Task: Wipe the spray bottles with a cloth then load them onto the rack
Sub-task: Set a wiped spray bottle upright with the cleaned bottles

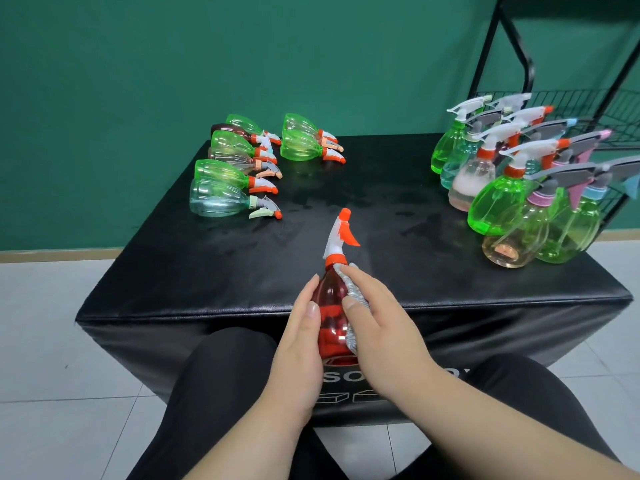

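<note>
A red spray bottle (330, 306) with a white and orange trigger head is held tilted over the near edge of the black table (207, 271), nozzle pointing away from me. My left hand (299, 348) cups its left side. My right hand (377, 323) presses a grey cloth (351, 296) against its right side. Several spray bottles (235, 168), mostly green, lie on their sides at the table's far left. Several upright spray bottles (512, 188) stand crowded at the far right. A black wire rack (609, 112) stands behind the table's right corner.
A green wall rises behind the table. White floor tiles surround it. My legs in black trousers (214, 393) are on either side of the table's front face. Damp marks show on the table's middle.
</note>
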